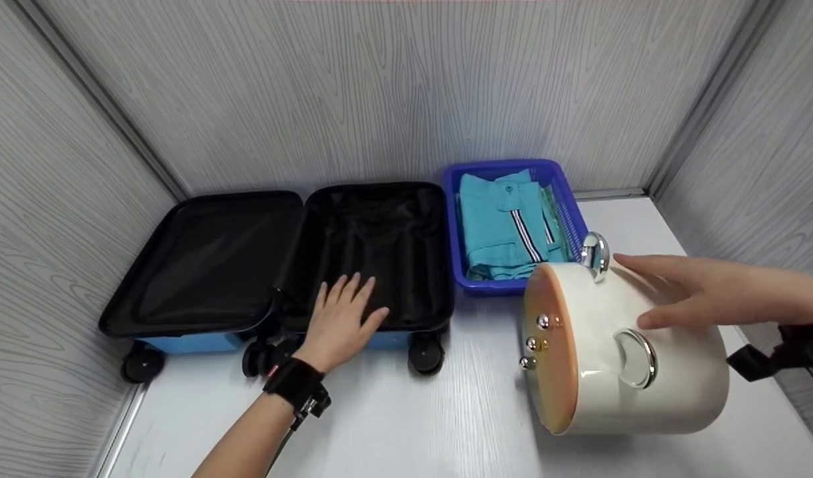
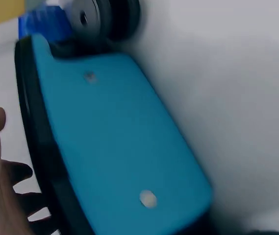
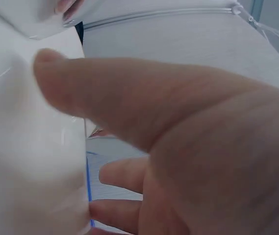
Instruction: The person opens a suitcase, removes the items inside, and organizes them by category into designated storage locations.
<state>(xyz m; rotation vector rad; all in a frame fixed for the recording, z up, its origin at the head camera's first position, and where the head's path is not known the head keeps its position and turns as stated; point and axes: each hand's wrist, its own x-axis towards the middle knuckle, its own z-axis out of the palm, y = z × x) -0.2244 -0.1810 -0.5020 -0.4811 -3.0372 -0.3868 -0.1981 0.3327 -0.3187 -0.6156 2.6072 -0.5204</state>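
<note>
My left hand point(image 1: 340, 328), its fingers spread, hovers over the front edge of the right half of a suitcase point(image 1: 396, 265); I cannot tell whether it touches. In the left wrist view the suitcase's blue side point(image 2: 114, 147) fills the middle. At the right, my right hand point(image 1: 725, 292) lies with thumb and fingers extended against or just over a cream drum-shaped container point(image 1: 659, 405). Its orange end face point(image 1: 558, 398) bears three silver knobs, and chrome handles sit on its side. The right wrist view has the thumb point(image 3: 105, 88) in front of the cream wall.
The suitcase's left half point(image 1: 220, 265) lies flat with a black inner face. A blue-purple basket point(image 1: 499, 288) behind the container holds folded turquoise clothing point(image 1: 496, 229). Wheels point(image 1: 426, 354) stick out toward me on the white surface. Grey wood-grain panels point(image 1: 380, 99) enclose it.
</note>
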